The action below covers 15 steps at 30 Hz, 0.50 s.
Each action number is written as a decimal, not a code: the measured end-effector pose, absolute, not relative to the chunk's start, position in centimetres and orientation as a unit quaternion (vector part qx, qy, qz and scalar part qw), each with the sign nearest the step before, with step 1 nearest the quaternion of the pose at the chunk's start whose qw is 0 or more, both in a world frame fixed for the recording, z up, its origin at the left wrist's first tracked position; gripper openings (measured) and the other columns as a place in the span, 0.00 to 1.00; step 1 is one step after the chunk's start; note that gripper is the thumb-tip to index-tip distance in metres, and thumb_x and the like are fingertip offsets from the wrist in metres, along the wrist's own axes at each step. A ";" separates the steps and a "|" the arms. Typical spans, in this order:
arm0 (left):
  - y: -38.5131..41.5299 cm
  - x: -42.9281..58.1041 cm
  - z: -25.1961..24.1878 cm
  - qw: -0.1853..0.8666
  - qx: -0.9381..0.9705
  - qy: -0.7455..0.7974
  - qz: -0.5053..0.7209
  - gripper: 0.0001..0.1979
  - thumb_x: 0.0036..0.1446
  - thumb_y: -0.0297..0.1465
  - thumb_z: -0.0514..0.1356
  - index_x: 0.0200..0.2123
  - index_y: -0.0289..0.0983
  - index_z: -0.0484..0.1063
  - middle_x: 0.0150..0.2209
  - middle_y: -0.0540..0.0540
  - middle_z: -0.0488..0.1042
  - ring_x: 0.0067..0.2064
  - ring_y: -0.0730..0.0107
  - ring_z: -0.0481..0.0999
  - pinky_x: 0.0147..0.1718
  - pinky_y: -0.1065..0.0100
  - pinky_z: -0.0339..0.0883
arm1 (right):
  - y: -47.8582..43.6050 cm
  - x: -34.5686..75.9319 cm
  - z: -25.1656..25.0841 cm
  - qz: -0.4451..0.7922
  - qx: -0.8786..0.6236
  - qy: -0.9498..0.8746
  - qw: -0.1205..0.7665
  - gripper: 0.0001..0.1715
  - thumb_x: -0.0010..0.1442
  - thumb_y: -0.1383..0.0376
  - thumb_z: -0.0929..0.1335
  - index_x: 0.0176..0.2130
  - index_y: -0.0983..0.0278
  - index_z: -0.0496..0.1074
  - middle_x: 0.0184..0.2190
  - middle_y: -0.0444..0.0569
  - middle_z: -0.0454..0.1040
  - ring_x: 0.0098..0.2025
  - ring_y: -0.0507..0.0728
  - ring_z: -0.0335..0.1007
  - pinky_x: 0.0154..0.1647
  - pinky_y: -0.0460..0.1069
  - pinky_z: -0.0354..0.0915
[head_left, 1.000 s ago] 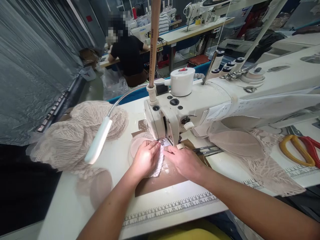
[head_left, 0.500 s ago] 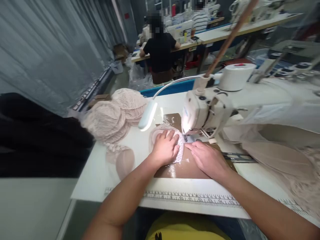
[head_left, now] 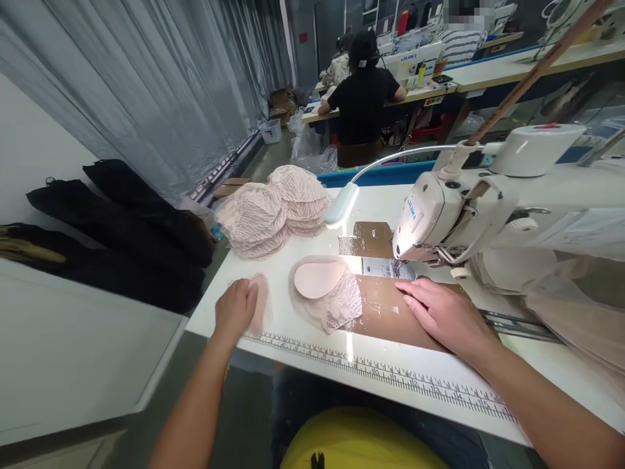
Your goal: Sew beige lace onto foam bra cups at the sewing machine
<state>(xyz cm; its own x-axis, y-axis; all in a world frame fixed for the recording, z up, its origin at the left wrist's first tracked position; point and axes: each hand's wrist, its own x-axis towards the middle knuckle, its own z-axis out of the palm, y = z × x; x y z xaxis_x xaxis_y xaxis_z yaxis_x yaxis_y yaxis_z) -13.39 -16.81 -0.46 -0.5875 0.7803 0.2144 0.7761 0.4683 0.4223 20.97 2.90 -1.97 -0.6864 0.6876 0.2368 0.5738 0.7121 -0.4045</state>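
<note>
At the table's left, my left hand (head_left: 236, 307) is curled round a small beige piece of sheer fabric (head_left: 261, 303), slightly blurred. Between my hands lies a beige lace bra cup (head_left: 336, 293) with a smooth oval part on top; neither hand touches it. My right hand (head_left: 442, 312) rests with fingers stretched out on the brown sheet (head_left: 385, 312), its fingertips just in front of the needle area of the white sewing machine (head_left: 430, 208). Nothing shows in that hand.
Stacked lace cups (head_left: 258, 221) stand at the back left. A lamp (head_left: 342, 205) on a bendable neck hangs over the table. Sheer beige fabric (head_left: 576, 306) lies right of the machine. A printed ruler (head_left: 371, 371) runs along the front edge. People sit at machines beyond.
My left hand has left the lace cup and moved left onto the small fabric piece. The lace cup now lies uncovered, away from the needle. The view has swung left; my right hand remains by the needle.
</note>
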 end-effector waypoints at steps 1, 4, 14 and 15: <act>-17.6 -13.3 -0.6 0.009 0.438 0.859 0.263 0.14 0.61 0.40 0.50 0.29 0.38 0.65 0.27 0.47 0.67 0.33 0.63 0.70 0.34 0.65 0.64 | 2.6 21.1 -1.5 0.191 -0.349 -0.895 0.203 0.22 0.63 0.60 0.58 0.47 0.64 0.74 0.45 0.54 0.74 0.45 0.63 0.71 0.45 0.57 0.67; -19.0 -11.8 -0.1 0.078 0.344 0.822 0.446 0.16 0.62 0.44 0.48 0.31 0.39 0.64 0.25 0.52 0.66 0.28 0.70 0.68 0.27 0.71 0.63 | 0.9 21.4 0.5 0.360 -0.339 -0.849 0.189 0.21 0.62 0.54 0.63 0.48 0.61 0.73 0.47 0.53 0.74 0.48 0.63 0.70 0.48 0.57 0.67; -15.3 -0.2 -0.3 0.241 0.228 0.672 0.662 0.17 0.62 0.45 0.49 0.44 0.40 0.67 0.43 0.44 0.74 0.46 0.62 0.73 0.42 0.65 0.69 | -9.5 15.4 0.8 0.679 -0.171 -0.680 0.218 0.30 0.52 0.54 0.71 0.52 0.62 0.69 0.41 0.51 0.73 0.39 0.57 0.69 0.42 0.52 0.67; -15.0 1.0 -0.1 0.261 0.258 0.672 0.642 0.18 0.62 0.45 0.49 0.46 0.40 0.67 0.45 0.43 0.74 0.47 0.61 0.73 0.43 0.64 0.69 | -9.8 15.1 0.6 0.670 -0.183 -0.676 0.248 0.24 0.55 0.54 0.70 0.48 0.62 0.72 0.38 0.49 0.73 0.39 0.57 0.68 0.42 0.52 0.67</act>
